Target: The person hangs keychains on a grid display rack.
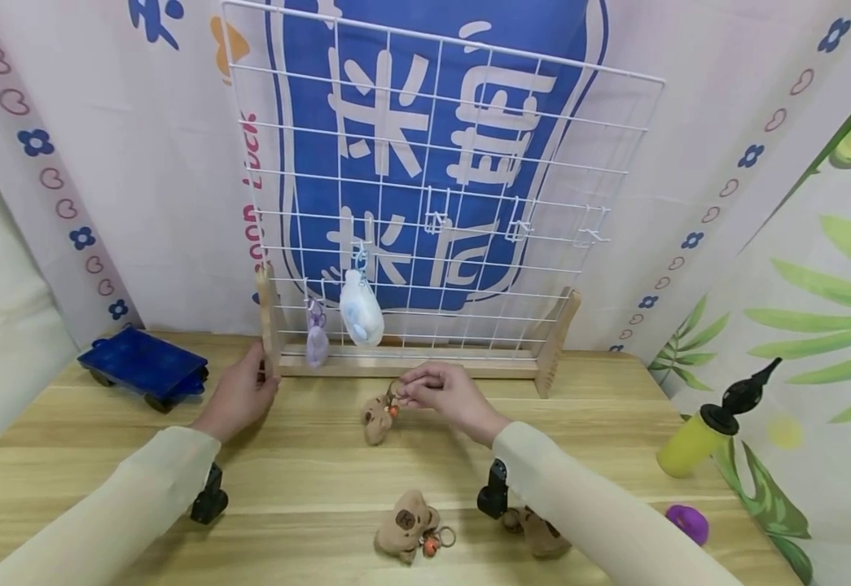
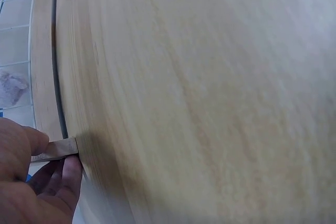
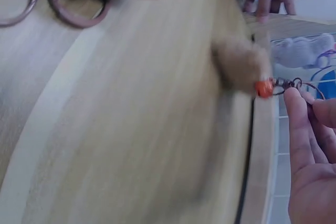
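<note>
My right hand (image 1: 450, 397) pinches the metal ring of a brown plush keychain (image 1: 376, 421), which dangles above the table in front of a white wire grid rack (image 1: 425, 370). An orange bell (image 3: 264, 88) hangs beside the plush in the right wrist view. My left hand (image 1: 242, 395) grips the rack's left wooden foot (image 2: 62, 148) between thumb and fingers. From hooks on the rack's lower left hang a purple plush keychain (image 1: 317, 343) and a white-and-blue plush keychain (image 1: 361, 311). Higher on the right, bare hooks (image 1: 519, 230) are fixed to the grid.
A second brown plush keychain (image 1: 405, 525) lies near the table's front; another (image 1: 545, 537) is partly covered by my right sleeve. A blue toy wagon (image 1: 142, 364) stands at left. On the right are a yellow bottle with black nozzle (image 1: 691, 446) and a purple object (image 1: 687, 523).
</note>
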`<state>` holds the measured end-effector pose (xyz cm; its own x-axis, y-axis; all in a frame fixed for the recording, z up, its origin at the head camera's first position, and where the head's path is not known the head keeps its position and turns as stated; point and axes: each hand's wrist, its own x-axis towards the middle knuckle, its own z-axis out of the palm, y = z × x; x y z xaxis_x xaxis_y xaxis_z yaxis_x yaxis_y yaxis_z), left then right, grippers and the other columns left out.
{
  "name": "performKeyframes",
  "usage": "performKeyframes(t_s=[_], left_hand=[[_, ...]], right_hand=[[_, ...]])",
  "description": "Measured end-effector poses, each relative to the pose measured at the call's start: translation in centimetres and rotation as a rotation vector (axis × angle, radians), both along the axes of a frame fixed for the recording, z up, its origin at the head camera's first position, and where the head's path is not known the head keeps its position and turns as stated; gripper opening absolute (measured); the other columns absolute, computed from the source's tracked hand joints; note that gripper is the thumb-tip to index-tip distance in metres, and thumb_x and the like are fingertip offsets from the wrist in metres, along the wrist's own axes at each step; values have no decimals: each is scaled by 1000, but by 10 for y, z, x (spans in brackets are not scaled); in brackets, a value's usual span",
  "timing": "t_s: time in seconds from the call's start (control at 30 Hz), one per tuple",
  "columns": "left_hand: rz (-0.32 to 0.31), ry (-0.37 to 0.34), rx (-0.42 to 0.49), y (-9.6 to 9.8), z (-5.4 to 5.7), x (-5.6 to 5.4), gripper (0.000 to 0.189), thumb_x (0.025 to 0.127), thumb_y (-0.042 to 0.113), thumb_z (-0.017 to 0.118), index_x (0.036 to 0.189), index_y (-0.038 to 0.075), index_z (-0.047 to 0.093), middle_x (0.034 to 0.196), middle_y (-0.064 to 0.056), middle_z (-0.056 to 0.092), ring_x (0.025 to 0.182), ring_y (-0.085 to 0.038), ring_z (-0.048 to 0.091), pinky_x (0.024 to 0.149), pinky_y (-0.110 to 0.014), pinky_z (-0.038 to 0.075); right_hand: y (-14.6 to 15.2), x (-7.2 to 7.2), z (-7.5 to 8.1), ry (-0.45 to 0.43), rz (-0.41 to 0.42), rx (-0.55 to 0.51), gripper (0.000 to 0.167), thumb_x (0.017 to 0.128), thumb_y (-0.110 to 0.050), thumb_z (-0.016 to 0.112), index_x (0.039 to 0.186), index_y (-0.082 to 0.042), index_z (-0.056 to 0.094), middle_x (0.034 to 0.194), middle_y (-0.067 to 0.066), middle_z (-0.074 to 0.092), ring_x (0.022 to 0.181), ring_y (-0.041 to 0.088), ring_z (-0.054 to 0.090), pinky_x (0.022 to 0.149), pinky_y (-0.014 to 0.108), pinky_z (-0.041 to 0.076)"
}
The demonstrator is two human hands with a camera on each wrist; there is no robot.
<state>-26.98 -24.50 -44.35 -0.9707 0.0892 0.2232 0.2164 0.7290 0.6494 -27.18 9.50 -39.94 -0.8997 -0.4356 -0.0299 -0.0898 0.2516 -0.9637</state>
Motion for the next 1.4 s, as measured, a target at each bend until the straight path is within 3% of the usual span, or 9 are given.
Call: performKeyframes(t_s=[0.23, 0.43, 0.6, 0.77, 1.13, 1.4], left_hand=[[5, -14, 6, -1, 0, 1, 49, 102, 2, 54, 145, -11, 36, 133, -43, 57, 120, -56, 64, 92, -62, 60], [4, -15, 1, -1, 1, 1, 51, 102, 1, 55, 147, -11, 35, 134, -43, 57, 120, -57, 63, 91, -62, 60], [6, -12, 3, 2, 1, -1, 55, 102, 1, 55, 150, -11, 32, 137, -43, 55, 121, -56, 63, 92, -63, 60], [15, -8, 3, 3, 0, -1, 55, 101, 0, 56, 150, -11, 32, 136, -43, 56, 120, -56, 64, 92, -62, 60], [14, 4, 8, 3, 0, 1, 56, 101, 0, 56, 150, -12, 32, 135, -43, 56, 119, -55, 64, 92, -62, 60], [8, 17, 6, 4, 0, 1, 55, 101, -1, 56, 149, -13, 33, 135, -44, 56, 118, -56, 65, 91, -62, 60]], right_hand=[[8, 0, 17, 2, -33, -64, 25, 101, 4, 59, 125, 9, 66, 122, 27, 73, 94, 11, 76, 89, 25, 64], [16, -2, 33, 16, -86, -104, 27, 101, 5, 59, 127, 9, 65, 125, 27, 72, 96, 10, 76, 96, 33, 63], [21, -3, 48, 45, -139, -108, 29, 101, 3, 60, 129, 5, 66, 126, 24, 73, 95, 7, 75, 91, 25, 63], [23, -1, 63, 61, -114, -167, 29, 103, 4, 58, 131, 6, 64, 131, 26, 70, 97, 6, 75, 93, 24, 62], [23, 5, 101, 129, -110, -230, 27, 104, -2, 60, 130, 5, 62, 123, 15, 77, 97, 7, 77, 92, 25, 63], [22, 8, 125, 155, -161, -308, 25, 104, 0, 60, 128, 4, 61, 113, 5, 79, 96, 7, 77, 92, 24, 62]])
